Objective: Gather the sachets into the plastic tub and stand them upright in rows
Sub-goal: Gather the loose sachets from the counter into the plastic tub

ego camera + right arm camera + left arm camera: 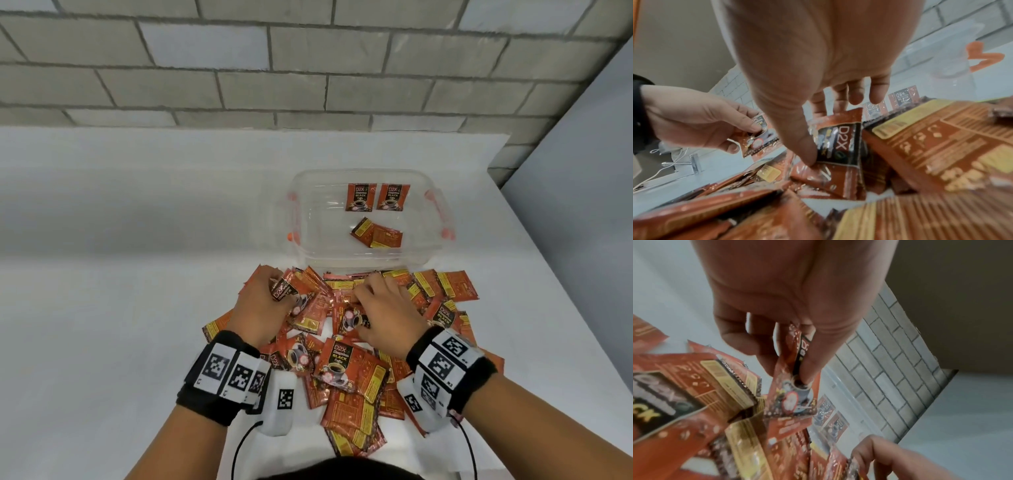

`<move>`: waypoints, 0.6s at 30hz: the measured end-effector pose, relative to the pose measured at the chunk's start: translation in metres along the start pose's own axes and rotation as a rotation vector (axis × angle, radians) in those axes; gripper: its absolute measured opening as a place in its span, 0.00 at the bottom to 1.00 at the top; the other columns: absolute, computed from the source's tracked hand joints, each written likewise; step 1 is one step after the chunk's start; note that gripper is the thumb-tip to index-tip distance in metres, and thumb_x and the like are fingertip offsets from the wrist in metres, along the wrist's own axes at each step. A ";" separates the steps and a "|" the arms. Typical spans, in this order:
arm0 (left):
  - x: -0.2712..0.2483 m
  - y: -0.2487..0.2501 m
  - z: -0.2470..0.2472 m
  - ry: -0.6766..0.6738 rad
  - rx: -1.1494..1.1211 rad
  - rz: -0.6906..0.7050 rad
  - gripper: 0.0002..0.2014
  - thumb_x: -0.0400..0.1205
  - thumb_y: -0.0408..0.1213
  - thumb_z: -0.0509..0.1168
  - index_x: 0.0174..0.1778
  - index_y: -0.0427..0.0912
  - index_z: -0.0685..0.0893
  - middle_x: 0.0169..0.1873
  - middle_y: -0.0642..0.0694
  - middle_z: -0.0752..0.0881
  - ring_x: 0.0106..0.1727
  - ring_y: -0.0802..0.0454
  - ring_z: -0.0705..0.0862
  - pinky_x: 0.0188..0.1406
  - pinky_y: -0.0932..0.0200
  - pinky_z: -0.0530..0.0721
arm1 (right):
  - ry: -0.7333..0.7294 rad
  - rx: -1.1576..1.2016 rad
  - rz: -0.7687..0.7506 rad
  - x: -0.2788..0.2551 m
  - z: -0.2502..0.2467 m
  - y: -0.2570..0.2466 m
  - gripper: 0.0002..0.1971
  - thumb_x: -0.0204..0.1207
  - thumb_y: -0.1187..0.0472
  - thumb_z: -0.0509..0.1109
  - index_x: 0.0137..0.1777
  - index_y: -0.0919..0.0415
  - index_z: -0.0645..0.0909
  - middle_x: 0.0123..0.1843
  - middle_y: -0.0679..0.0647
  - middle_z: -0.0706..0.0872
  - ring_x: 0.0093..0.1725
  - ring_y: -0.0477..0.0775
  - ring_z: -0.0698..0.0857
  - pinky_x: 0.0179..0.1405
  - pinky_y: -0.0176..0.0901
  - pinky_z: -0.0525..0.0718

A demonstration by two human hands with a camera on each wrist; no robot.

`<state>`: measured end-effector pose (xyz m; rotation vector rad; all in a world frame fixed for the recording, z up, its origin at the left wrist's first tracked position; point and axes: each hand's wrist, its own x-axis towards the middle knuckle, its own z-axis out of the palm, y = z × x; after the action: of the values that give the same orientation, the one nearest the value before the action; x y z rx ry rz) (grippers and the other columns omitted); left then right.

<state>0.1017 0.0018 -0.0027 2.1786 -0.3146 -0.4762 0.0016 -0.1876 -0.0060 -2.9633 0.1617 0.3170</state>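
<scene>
A clear plastic tub (342, 173) with orange clips stands on the white table. Two red-and-black coffee sachets (361, 197) stand upright against its far wall, and a third sachet (376, 236) lies flat on its floor. A loose pile of sachets (352, 373) covers the table just in front of the tub. At the pile's far left my left hand (281, 291) pinches a sachet (795, 391) between thumb and fingers, lifted off the pile. My right hand (363, 298) is in the middle of the pile, thumb and fingers pinching a tilted sachet (840, 142).
A grey block wall rises behind the white table (137, 274), whose right edge runs close to the tub. The tub's orange clip (982, 56) shows in the right wrist view. Cables trail from both wristbands toward my body.
</scene>
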 end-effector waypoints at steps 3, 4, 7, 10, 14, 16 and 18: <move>-0.003 0.001 -0.009 0.018 -0.097 0.011 0.13 0.79 0.37 0.71 0.55 0.51 0.76 0.45 0.61 0.83 0.48 0.58 0.84 0.45 0.62 0.80 | -0.032 0.085 -0.025 -0.002 -0.003 0.000 0.16 0.80 0.53 0.65 0.66 0.52 0.69 0.65 0.49 0.76 0.64 0.52 0.72 0.63 0.49 0.64; -0.005 0.004 -0.013 0.033 -0.117 0.036 0.12 0.79 0.37 0.71 0.54 0.51 0.78 0.45 0.60 0.84 0.47 0.59 0.84 0.43 0.64 0.79 | -0.052 0.124 -0.023 -0.002 -0.005 0.001 0.16 0.82 0.55 0.63 0.67 0.53 0.68 0.64 0.50 0.79 0.62 0.53 0.75 0.62 0.49 0.65; -0.005 0.020 -0.025 0.086 -0.183 0.093 0.09 0.80 0.34 0.69 0.53 0.49 0.79 0.44 0.57 0.86 0.42 0.59 0.85 0.34 0.68 0.79 | -0.040 0.255 0.005 -0.003 -0.017 0.003 0.15 0.84 0.57 0.62 0.68 0.57 0.68 0.59 0.55 0.82 0.57 0.55 0.80 0.54 0.45 0.76; 0.002 0.039 -0.034 0.139 -0.277 0.086 0.08 0.79 0.32 0.68 0.48 0.48 0.79 0.42 0.51 0.87 0.39 0.52 0.88 0.35 0.57 0.88 | 0.098 0.477 0.065 -0.003 -0.039 0.010 0.15 0.83 0.59 0.62 0.68 0.54 0.69 0.60 0.49 0.81 0.49 0.44 0.82 0.42 0.31 0.79; 0.026 0.072 -0.032 0.095 -0.321 0.071 0.06 0.80 0.30 0.64 0.46 0.47 0.78 0.43 0.47 0.87 0.38 0.49 0.89 0.34 0.53 0.88 | 0.364 0.795 0.208 0.016 -0.070 0.033 0.12 0.83 0.63 0.61 0.64 0.54 0.70 0.57 0.50 0.83 0.43 0.42 0.82 0.33 0.30 0.76; 0.046 0.088 -0.020 0.053 -0.282 0.080 0.05 0.81 0.31 0.64 0.48 0.45 0.77 0.45 0.46 0.86 0.39 0.48 0.88 0.30 0.57 0.86 | 0.454 0.814 0.328 0.036 -0.080 0.047 0.13 0.83 0.64 0.60 0.66 0.60 0.70 0.58 0.55 0.83 0.46 0.50 0.82 0.37 0.39 0.77; 0.067 0.097 -0.005 0.003 -0.173 0.080 0.05 0.81 0.34 0.64 0.51 0.45 0.77 0.47 0.46 0.85 0.42 0.46 0.87 0.30 0.57 0.86 | 0.451 0.795 0.417 0.055 -0.083 0.056 0.18 0.82 0.64 0.62 0.70 0.63 0.69 0.62 0.59 0.82 0.53 0.55 0.81 0.45 0.42 0.76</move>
<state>0.1587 -0.0784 0.0620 1.9915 -0.3446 -0.4392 0.0652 -0.2614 0.0538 -2.1365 0.7608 -0.3168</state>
